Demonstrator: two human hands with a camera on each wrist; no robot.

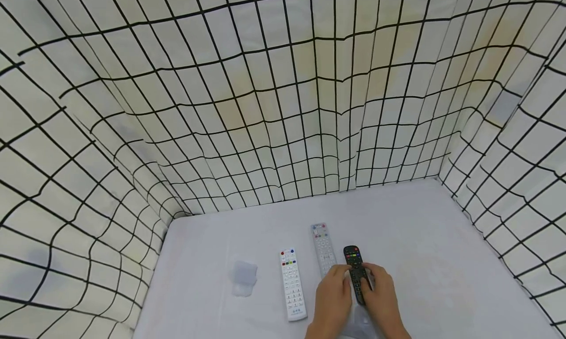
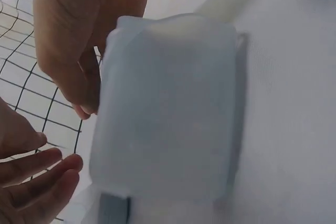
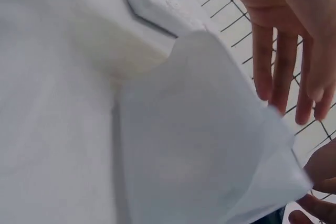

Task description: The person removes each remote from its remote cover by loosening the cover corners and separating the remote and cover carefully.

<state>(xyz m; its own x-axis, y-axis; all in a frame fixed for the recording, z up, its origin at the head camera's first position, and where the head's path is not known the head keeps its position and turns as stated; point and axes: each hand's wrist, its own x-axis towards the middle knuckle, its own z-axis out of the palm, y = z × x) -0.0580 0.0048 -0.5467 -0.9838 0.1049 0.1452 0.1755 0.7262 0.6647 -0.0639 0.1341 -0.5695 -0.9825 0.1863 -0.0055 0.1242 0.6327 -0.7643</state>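
In the head view a black remote control (image 1: pixel 353 256) with coloured buttons lies between both hands. My left hand (image 1: pixel 332 299) has its fingertips at the remote's left edge. From the right side my right hand (image 1: pixel 383 299) grips it, thumb over the buttons. A clear plastic sleeve (image 1: pixel 360 324) spreads below the remote between the wrists; whether the remote is inside it I cannot tell. Milky plastic film (image 2: pixel 168 114) fills the middle of the left wrist view, and film (image 3: pixel 194 129) does likewise in the right wrist view, hiding most of the contact.
Left of the hands lies a white remote control (image 1: pixel 292 285). Another remote in clear film (image 1: pixel 323 245) lies just behind my left hand. Folded clear plastic (image 1: pixel 244 278) rests farther left on the white table (image 1: pixel 199 260). Grid-patterned curtains (image 1: pixel 283 108) surround it.
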